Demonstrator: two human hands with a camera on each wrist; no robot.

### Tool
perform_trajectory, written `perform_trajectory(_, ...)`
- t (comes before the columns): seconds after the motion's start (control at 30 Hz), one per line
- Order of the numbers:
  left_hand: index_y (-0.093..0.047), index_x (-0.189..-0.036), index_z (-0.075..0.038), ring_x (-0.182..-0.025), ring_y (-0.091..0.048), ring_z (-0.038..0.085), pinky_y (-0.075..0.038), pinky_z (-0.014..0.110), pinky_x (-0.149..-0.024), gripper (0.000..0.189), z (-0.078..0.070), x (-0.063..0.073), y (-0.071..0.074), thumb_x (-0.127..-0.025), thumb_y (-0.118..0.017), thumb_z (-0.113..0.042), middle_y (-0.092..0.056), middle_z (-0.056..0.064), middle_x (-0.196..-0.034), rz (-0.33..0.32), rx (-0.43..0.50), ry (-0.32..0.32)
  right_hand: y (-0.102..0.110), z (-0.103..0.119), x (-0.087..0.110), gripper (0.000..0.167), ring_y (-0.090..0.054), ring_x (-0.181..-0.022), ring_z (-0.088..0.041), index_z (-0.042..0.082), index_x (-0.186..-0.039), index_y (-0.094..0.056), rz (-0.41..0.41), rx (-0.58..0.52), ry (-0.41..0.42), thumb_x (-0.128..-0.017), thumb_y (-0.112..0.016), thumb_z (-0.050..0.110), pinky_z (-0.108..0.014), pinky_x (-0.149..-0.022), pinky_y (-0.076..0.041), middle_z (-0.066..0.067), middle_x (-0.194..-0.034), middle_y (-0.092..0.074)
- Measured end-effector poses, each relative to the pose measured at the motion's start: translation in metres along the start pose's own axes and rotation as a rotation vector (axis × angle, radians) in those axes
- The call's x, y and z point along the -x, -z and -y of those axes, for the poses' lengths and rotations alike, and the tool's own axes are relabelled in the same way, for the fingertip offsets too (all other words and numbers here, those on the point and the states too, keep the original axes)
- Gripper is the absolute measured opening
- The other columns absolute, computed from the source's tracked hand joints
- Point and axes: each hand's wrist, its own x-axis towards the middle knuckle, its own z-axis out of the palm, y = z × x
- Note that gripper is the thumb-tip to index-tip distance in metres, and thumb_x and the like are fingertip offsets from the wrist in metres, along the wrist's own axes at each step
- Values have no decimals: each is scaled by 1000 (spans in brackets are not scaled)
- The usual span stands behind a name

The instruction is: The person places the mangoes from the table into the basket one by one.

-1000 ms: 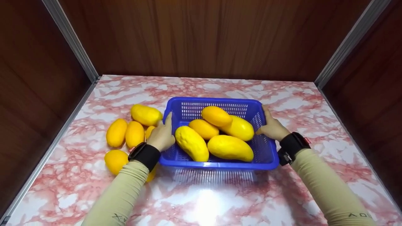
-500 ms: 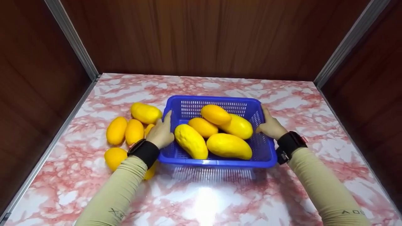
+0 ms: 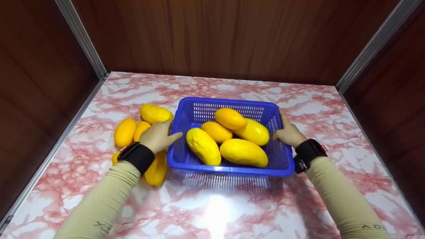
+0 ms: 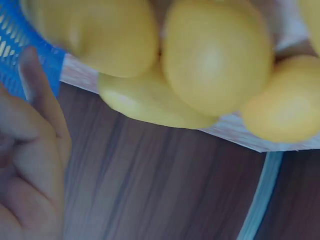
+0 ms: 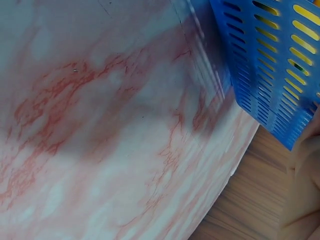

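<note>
A blue plastic basket point(image 3: 229, 170) with slotted walls holds several yellow and orange-yellow mangoes point(image 3: 244, 152). My right hand point(image 3: 289, 134) grips its right rim, thumb on the inner side and fingers outside. My left hand point(image 3: 156, 136) is at the basket's left side, over loose mangoes point(image 3: 125, 132), with its thumb stretched towards the rim. In the left wrist view the left hand point(image 4: 37, 165) shows extended fingers beside the basket wall point(image 4: 50, 62), with loose mangoes point(image 4: 217, 60) close by. The right wrist view shows part of the right hand point(image 5: 306, 185) against the basket wall point(image 5: 265, 60).
Several mangoes lie in a group left of the basket, one point(image 3: 156, 169) below the left wrist and one point(image 3: 156, 113) farther back. Dark wood panels point(image 3: 212, 39) with metal corner strips point(image 3: 83, 39) enclose the pink-and-white marbled table point(image 3: 315, 113) on three sides.
My left hand has come off the basket's left rim and shifted left over the loose mangoes, its forearm following. The right hand keeps its hold; the basket stays almost in place.
</note>
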Motion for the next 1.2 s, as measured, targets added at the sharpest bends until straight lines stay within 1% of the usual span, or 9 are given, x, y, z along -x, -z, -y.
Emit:
perform_trajectory(0.1, -57, -136, -5, -114, -61, 36, -47, 53, -96, 68, 10, 5, 4, -94, -53, -58, -65, 17, -126, -31, -13, 28, 0, 0, 0, 116, -53, -106, -38, 18, -160, 9, 5, 3, 2, -70, -65, 4, -39, -82, -49, -35, -144, -42)
perform_trajectory(0.23, -57, -136, -4, -122, -56, 39, -44, 56, -99, 67, 20, 11, 9, -95, -51, -57, -63, 19, -131, -62, -44, 45, 1, -1, 0, 116, -54, -104, -38, 18, -160, 9, 8, -9, 6, -71, -64, 4, -36, -77, -49, -36, -143, -43)
perform_trajectory(0.37, -57, -138, -8, -121, -57, 39, -46, 59, -95, 64, 28, 17, 13, -96, -51, -56, -60, 21, -132, -52, -90, 63, 1, -3, 0, 116, -54, -104, -39, 16, -159, 10, 9, -6, 5, -71, -64, 5, -36, -76, -50, -38, -142, -42)
perform_trajectory(0.6, -64, -116, -5, -104, -62, 37, -48, 56, -86, 55, 49, 26, 21, -91, -58, -54, -65, 19, -115, -35, -171, 64, 0, -4, -1, 114, -54, -105, -40, 12, -159, 8, -2, 13, 16, -71, -64, 5, -39, -80, -50, -39, -141, -43)
perform_trajectory(0.67, -64, -115, -4, -101, -62, 38, -48, 56, -84, 58, 55, 30, 24, -89, -60, -55, -64, 21, -113, -12, -195, 68, 0, -2, -1, 114, -55, -105, -40, 13, -159, 8, -3, 17, 20, -71, -64, 5, -39, -79, -50, -39, -141, -43)
perform_trajectory(0.8, -63, -116, -4, -95, -61, 38, -48, 55, -76, 64, 67, 37, 25, -85, -62, -61, -61, 23, -111, 63, -228, 75, 0, -1, -2, 115, -54, -106, -40, 14, -159, 9, 4, 17, 16, -72, -64, 6, -39, -80, -50, -38, -143, -40)
perform_trajectory(0.97, -63, -118, -8, -88, -60, 34, -48, 49, -72, 70, 81, 44, 23, -80, -66, -67, -58, 21, -109, 136, -219, 33, 0, -2, -2, 115, -53, -108, -40, 15, -159, 10, 8, 6, 11, -72, -64, 6, -40, -82, -50, -38, -145, -39)
perform_trajectory(1.13, -59, -132, -8, -98, -60, 41, -49, 55, -80, 91, 92, 50, 22, -70, -71, -74, -54, 28, -124, 202, -217, 9, 0, -3, -3, 115, -51, -111, -41, 15, -159, 9, 5, 0, 3, -71, -64, 5, -44, -87, -48, -38, -147, -36)
perform_trajectory(1.2, -59, -133, -10, -102, -59, 44, -48, 58, -82, 94, 95, 53, 21, -66, -74, -74, -53, 28, -127, 222, -232, 8, 0, -3, -3, 115, -51, -112, -41, 15, -159, 9, 5, -3, -1, -71, -64, 5, -44, -87, -48, -38, -148, -36)
